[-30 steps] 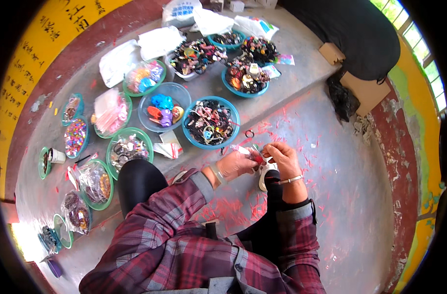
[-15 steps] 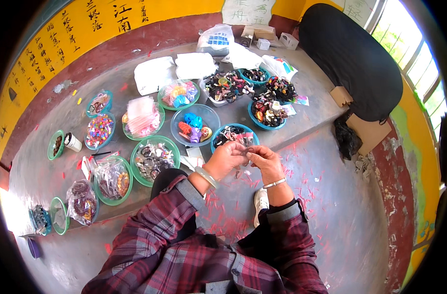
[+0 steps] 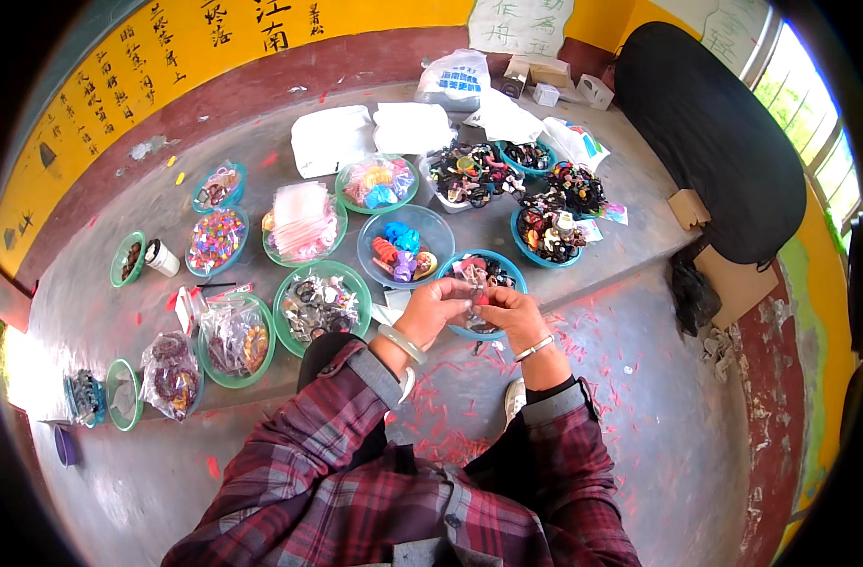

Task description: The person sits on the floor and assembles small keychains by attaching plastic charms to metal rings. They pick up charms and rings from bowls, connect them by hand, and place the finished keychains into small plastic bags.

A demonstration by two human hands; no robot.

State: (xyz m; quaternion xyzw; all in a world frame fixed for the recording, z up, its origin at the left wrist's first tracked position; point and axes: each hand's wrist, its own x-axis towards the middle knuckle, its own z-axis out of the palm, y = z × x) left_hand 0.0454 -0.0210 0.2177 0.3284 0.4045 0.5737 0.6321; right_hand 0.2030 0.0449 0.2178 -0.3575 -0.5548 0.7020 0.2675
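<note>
My left hand (image 3: 428, 310) and my right hand (image 3: 516, 319) meet in front of me, thumbs and fingertips pinched together. Between them is a small reddish, dark-edged item (image 3: 480, 296), mostly covered by the fingers; its kind is too small to tell. Just beyond and partly behind my hands stands a blue bowl (image 3: 519, 271) of mixed hair ties and small pieces, some in clear wrapping. To its left, a clear bluish bowl (image 3: 365, 260) holds blue, red and purple bundles. A green bowl (image 3: 278, 321) of wrapped hair accessories sits left of my left hand.
On the raised grey ledge, a green bowl (image 3: 268, 248) holds pink bags, and a blue bowl (image 3: 243, 248) holds colourful beads. A dark-filled clear tub (image 3: 450, 204) and white bags (image 3: 332, 142) lie farther back. A large black oval case (image 3: 710, 142) leans at right. Red scraps litter the floor.
My view has shifted, so the bowls sit farther right in the picture. Both hands stay pinched together; the fingers have shifted, and a reddish piece now shows between them.
</note>
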